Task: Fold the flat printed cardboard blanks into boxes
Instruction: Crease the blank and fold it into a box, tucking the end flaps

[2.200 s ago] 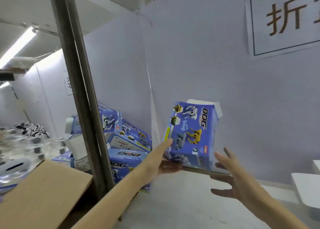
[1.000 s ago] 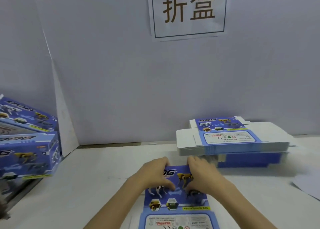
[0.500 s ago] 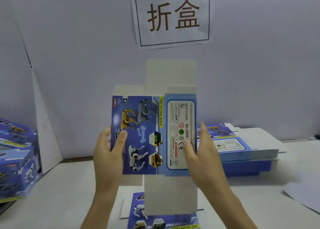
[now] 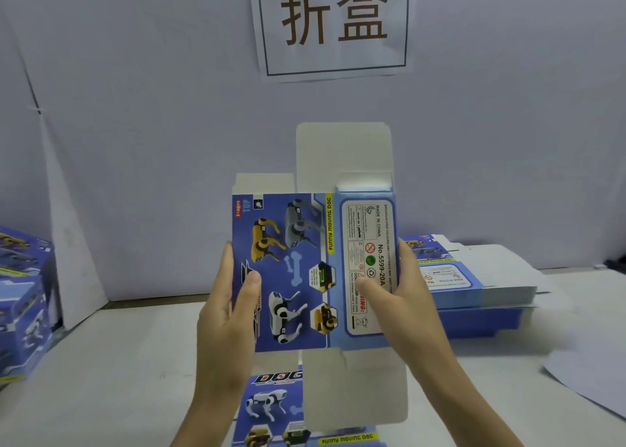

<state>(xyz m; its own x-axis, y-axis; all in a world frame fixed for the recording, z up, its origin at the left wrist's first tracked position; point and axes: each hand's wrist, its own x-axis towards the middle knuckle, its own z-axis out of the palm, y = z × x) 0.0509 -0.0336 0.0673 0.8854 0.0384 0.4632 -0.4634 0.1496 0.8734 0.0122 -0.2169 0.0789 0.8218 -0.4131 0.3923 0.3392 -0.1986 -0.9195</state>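
Both hands are up and the cardboard blank [image 4: 294, 243] hangs between them, upright, above the near edge of the tabletop [image 4: 111, 372]. The printed side faces the camera: blue panel with robot dogs on the left, pale label panel on the right. The left hand [image 4: 220, 318] grips the blank's left edge, thumb pressed on the blue print, fingers tucked behind. The right hand [image 4: 406, 308] grips the right edge the same way, thumb lying across the label panel. A plain white flap [image 4: 342, 155] sticks straight up from the top and another white flap [image 4: 355, 389] hangs down below the hands.

Underneath, flat on the tabletop at the near edge, lies a second blank [image 4: 271, 406], dog print up, partly covered by that hanging flap. Over towards the far right corner sits the stack of flat blanks [image 4: 481, 277], thick, printed face on top. At the left edge, folded boxes [image 4: 23, 297] are piled up, a bit blurred. A loose white sheet [image 4: 589, 375] lies at the right edge. On the wall behind, a paper sign [image 4: 333, 23] with two large brown characters.
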